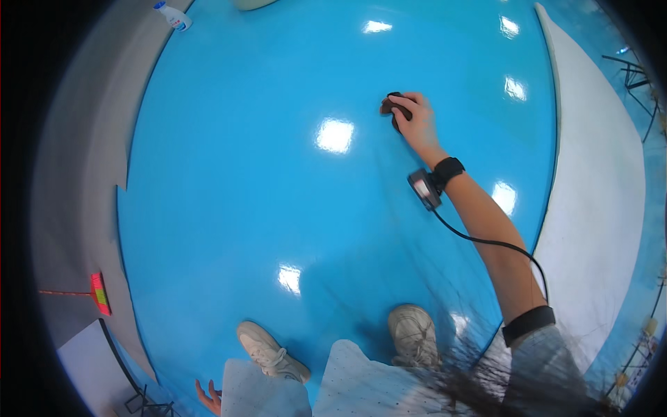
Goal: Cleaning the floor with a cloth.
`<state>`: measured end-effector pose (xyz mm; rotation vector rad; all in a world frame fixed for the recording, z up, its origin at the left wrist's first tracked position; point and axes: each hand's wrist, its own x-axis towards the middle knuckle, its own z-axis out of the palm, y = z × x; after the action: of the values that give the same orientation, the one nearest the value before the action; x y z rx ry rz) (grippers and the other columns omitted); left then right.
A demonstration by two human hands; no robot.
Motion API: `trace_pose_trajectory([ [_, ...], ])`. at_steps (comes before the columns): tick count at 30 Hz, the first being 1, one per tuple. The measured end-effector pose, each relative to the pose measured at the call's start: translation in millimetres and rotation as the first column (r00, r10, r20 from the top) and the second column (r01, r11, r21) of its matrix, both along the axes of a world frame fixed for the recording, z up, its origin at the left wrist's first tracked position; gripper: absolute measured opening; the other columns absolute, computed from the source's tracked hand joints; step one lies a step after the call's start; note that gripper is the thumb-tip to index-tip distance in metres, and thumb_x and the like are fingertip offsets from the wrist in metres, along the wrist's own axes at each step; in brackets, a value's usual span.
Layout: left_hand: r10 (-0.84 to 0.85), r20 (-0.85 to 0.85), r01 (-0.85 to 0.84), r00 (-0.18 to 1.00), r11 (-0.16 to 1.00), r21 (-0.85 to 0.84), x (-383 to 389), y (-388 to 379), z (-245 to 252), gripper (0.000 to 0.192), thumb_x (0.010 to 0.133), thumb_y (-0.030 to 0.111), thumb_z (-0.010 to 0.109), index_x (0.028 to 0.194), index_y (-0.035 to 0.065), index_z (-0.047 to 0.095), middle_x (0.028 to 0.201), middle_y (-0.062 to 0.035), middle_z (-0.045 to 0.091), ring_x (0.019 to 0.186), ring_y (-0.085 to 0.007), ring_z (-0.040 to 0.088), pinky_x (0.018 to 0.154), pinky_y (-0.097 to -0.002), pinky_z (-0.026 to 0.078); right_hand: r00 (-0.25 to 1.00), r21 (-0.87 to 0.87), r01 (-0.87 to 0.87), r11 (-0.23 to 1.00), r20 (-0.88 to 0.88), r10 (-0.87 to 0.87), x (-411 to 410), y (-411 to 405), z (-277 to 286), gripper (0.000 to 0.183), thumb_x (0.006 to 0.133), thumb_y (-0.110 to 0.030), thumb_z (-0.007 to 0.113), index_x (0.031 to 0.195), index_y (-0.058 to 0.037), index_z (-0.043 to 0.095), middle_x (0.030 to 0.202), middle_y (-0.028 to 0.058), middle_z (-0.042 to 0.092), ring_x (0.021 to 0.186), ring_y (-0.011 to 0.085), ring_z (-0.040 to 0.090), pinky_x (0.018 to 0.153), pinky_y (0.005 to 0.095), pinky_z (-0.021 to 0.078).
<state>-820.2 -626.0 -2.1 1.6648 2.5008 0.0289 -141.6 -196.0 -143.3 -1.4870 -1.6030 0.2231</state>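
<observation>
On the glossy blue floor (pixel 234 182), my right hand (pixel 417 117) is closed around a dark brown object (pixel 400 106), perhaps a cloth or sponge, pressed near the surface. A black strap with a small device (pixel 425 188) and a cable sits on the right wrist. My left hand (pixel 208 399) shows only partly at the bottom edge, beside my covered knee, fingers apart; nothing is seen in it. Two light shoes, the left (pixel 268 349) and the right (pixel 414 336), stand on the blue floor below the hands' reach.
A spray bottle (pixel 174 16) lies at the top left. A red broom (pixel 100 293) is on the grey floor at left. A white panel (pixel 594 172) runs along the right side. Part of a pale container (pixel 252 3) shows at the top. Dark strands hang at the lower right.
</observation>
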Motion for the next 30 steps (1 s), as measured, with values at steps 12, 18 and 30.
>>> trace_pose_trajectory([
  [12,-0.417,-0.452,0.449,0.788,0.893,-0.040,-15.2,47.6,64.2,0.039,0.076,0.001,0.055,0.112,0.0133,0.063,0.129,-0.0224,0.048,0.110,-0.0400,0.052,0.082,-0.0481,0.048,0.511,-0.216,-0.860,0.463,-0.354,0.783,-125.7,-183.3,23.0,0.018,0.089,-0.019,0.051,0.102,-0.0143,0.064,0.104,0.0086,0.058,0.098,0.0267,0.053,0.090,0.0402,0.0407],
  [18,-0.509,-0.667,0.513,0.545,0.831,-0.215,6.5,107.5,208.1,0.040,0.077,0.003,0.056,0.115,0.0120,0.058,0.129,-0.0223,0.047,0.107,-0.0427,0.052,0.084,-0.0507,0.047,0.996,-0.013,-0.017,1.000,0.089,0.018,91.4,-69.5,26.3,0.023,0.081,-0.003,0.050,0.098,-0.0080,0.065,0.101,0.0119,0.065,0.094,0.0303,0.058,0.088,0.0414,0.0439],
  [30,-0.995,-0.072,0.899,-0.068,-0.030,-0.437,151.5,360.4,129.3,0.036,0.066,-0.002,0.059,0.102,0.0006,0.057,0.126,-0.0201,0.048,0.106,-0.0357,0.052,0.085,-0.0437,0.045,0.785,-0.222,-0.619,0.754,-0.151,0.600,-59.0,-219.6,-21.2,0.041,0.081,-0.003,0.056,0.122,-0.0099,0.056,0.127,0.0124,0.052,0.105,0.0288,0.053,0.091,0.0412,0.0421],
])
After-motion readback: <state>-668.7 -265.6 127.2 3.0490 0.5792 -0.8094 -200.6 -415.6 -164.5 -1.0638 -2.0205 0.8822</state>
